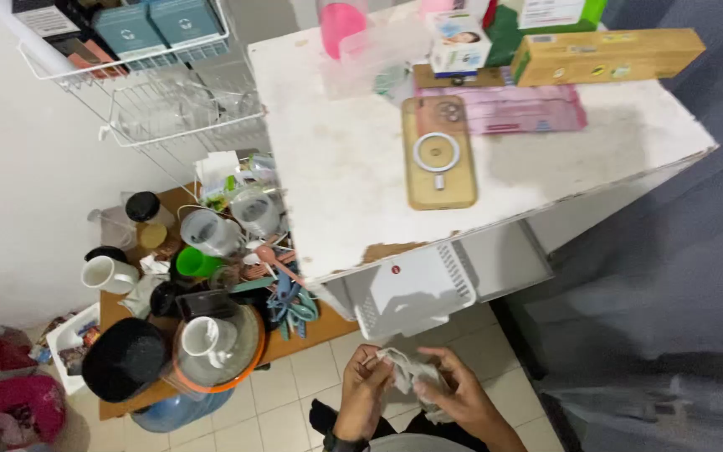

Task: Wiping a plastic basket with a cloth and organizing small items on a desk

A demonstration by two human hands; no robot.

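- The white tabletop (361,167) lies well above and ahead of the hands, its worn corner edge jutting toward them.
- A low wooden shelf (311,333) sits to the left of the hands, crowded with cups, lids and utensils; a white mug (109,274) stands at its far left.
- A white ventilated box (416,293) hangs under the tabletop edge, just above the hands.
- A phone (438,152) in a tan case lies flat on the tabletop, well beyond the hands, its long axis running away from them.
- The cloth (416,381), pale and crumpled, is bunched between the two hands, low in the view over the tiled floor (294,402). It spans roughly left to right from one hand to the other, with no clear pointing end; its folds hide its true shape.
- The left hand (364,393) pinches the cloth's upper left edge with fingers curled closed on it.
- The right hand (455,389) grips the other side, fingers wrapped around the bunched part. Both hands touch it, neither nearer.
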